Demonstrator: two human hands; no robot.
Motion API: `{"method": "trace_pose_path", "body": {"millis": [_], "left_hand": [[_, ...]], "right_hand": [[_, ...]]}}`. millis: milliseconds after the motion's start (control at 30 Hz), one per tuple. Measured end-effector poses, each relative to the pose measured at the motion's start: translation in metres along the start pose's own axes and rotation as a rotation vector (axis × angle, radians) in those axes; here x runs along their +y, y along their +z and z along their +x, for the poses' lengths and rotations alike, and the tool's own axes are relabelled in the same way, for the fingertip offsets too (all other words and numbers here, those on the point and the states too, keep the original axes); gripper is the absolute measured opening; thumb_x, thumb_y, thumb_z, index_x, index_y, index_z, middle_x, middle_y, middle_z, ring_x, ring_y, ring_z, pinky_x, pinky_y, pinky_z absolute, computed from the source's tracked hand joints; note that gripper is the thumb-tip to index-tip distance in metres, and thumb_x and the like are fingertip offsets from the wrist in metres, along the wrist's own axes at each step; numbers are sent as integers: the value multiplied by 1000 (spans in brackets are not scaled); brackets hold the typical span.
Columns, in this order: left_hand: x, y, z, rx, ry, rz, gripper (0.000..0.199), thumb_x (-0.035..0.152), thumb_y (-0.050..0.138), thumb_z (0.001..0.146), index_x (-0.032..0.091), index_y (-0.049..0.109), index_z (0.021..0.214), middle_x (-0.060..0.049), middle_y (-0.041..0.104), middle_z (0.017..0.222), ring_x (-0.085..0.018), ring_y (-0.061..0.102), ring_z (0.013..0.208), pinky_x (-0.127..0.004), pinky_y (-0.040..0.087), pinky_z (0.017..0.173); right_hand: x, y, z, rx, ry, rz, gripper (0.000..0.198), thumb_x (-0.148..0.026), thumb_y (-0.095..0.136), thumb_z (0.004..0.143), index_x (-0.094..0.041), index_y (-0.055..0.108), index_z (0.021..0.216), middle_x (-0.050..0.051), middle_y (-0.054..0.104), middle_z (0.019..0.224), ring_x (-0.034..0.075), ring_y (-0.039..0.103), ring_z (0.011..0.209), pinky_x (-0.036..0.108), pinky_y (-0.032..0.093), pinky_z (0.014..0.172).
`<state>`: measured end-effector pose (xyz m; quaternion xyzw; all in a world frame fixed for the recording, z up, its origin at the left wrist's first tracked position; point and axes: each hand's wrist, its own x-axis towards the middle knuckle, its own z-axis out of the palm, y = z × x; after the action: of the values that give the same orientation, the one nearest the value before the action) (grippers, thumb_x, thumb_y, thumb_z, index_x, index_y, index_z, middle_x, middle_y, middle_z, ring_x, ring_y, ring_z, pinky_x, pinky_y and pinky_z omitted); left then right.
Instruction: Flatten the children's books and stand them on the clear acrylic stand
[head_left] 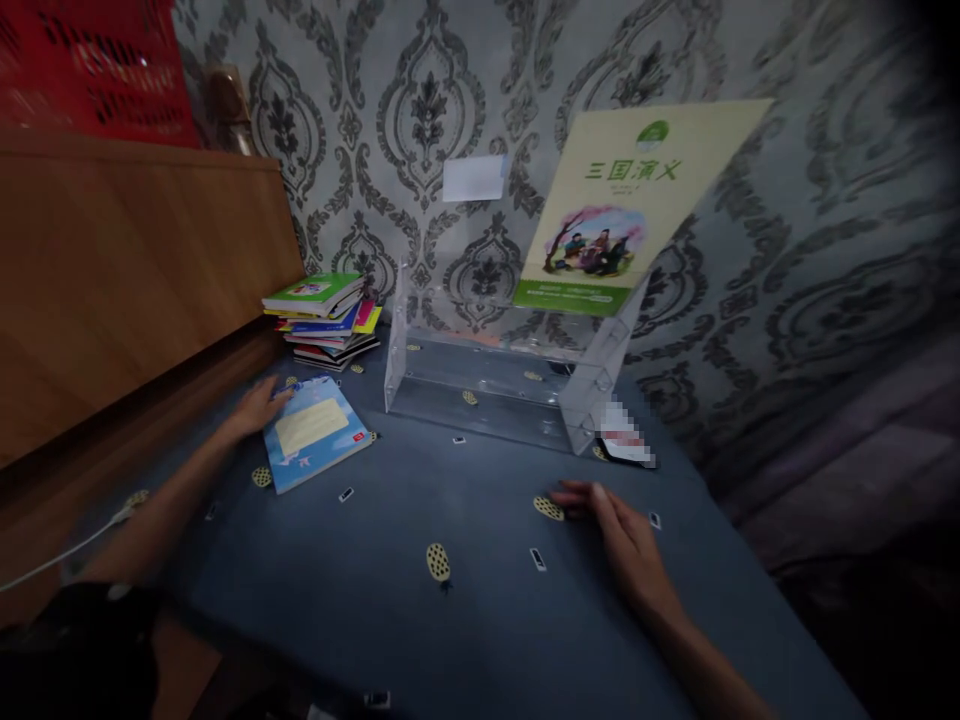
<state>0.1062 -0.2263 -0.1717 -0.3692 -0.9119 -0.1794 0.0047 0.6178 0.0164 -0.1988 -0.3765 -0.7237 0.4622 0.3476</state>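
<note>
A light-blue book point(311, 430) with a pale yellow panel lies on the dark blue tablecloth at the left. My left hand point(259, 405) has hold of its upper left edge; the fingertips are partly blurred. Over the cloth on the right, my right hand point(611, 520) is open and holds nothing, its fingers loosely bent beside a yellow printed shape. Behind both hands stands a clear plastic book rack point(487, 400). A cream and green book point(637, 220) with Chinese characters stands upright at the rack's right end.
Left of the rack is a stack of books point(322, 320), near a wooden cabinet point(135, 270) with a red basket point(97, 75) on top. A white and red packet point(626, 440) lies by the rack's right side. A white cable point(67, 550) runs at the left edge.
</note>
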Motion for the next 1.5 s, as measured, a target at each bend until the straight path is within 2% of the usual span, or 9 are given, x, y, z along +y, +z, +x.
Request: {"method": "trace_pose_path", "body": {"millis": [167,367,533,800,1033,1167,1267,1367,1500], "left_hand": [[12,30,2,-16,-33,134,62,50,33,96,14,50,142,-22,47,151,-41,44,139,-61,34,110],[15,31,-25,-48,30,218,63,47,27,98,14,47,147,-19,46,153,-36,40,143,-56,33,114],[32,40,-62,-65,140,238,68,50,22,98,13,43,150,-18,42,156,-35,35,147,-55,32,116],[100,65,-111,-62,412,167,62,51,24,100,19,46,149,-14,44,156,-34,35,147,-59,34,114],[180,89,-122,-93,548,120,56,48,31,101,22,47,149,-13,42,157,-32,34,148,-59,31,116],[226,104,-128,-129,596,67,55,47,34,101,21,46,149,-13,40,158,-32,31,149,-60,28,117],[253,114,-131,-138,609,5,55,46,37,101,20,47,148,-14,40,158,-32,30,150,-61,26,117],[263,118,-130,-180,635,-83,54,46,36,101,20,47,147,-14,40,158,-32,29,150,-62,24,118],[243,107,-123,-171,658,-253,56,48,30,102,17,48,145,-14,43,157,-27,36,148,-51,33,118]], "right_hand": [[-4,1,-2,-24,-21,10,73,-83,45,83,-18,75,93,13,78,91,29,73,88,44,58,88],[-1,4,-2,-48,-49,-9,72,-80,41,87,-18,74,98,11,78,90,28,72,88,43,57,86],[3,6,-3,-77,-82,-22,72,-79,36,90,-17,73,101,11,78,93,28,72,92,44,55,89],[3,7,-5,-74,-127,-35,70,-74,33,94,-17,72,102,11,78,93,27,72,91,42,55,88],[5,9,-8,-77,-181,-76,62,-66,30,100,-20,72,105,9,78,97,26,72,93,42,54,88],[5,11,-10,-99,-283,-213,52,-54,30,104,-22,71,101,9,75,99,25,68,98,41,52,91],[1,11,-8,-161,-367,-325,42,-43,32,105,-21,68,108,9,72,104,25,64,101,43,50,95],[-1,11,-4,-207,-388,-405,35,-37,37,104,-18,63,118,12,69,114,26,61,109,45,48,99],[6,13,1,-192,-396,-441,33,-34,38,104,-18,61,121,14,65,122,28,57,117,47,46,103]]}}
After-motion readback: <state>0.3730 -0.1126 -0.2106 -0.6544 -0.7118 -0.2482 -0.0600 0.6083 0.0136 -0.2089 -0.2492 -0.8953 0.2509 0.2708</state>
